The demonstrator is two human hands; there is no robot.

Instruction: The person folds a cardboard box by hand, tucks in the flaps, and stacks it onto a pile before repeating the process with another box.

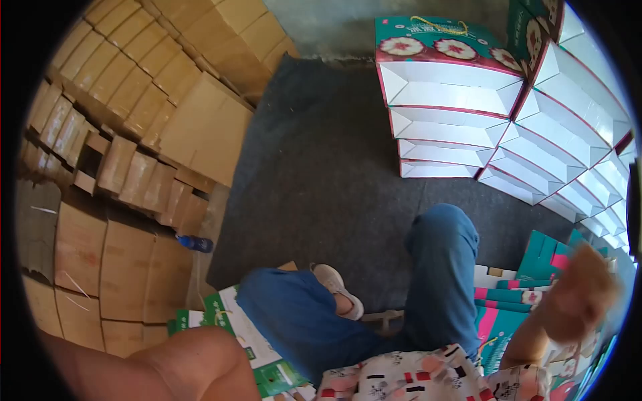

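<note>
Your view is evenly daylit, bent hard by fisheye toward the black corners; your right hand [580, 294] at lower right is motion-blurred, perhaps empty.

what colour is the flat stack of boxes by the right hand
Teal green with pink bands, seen in the head view: the flat boxes lie beside the blurred right hand.

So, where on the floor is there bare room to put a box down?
The dark mat is bare between the brown cartons and the stacked white boxes, ahead of the knees. It is crowded by the right hand, over the flat green boxes, and along the carton wall.
</note>
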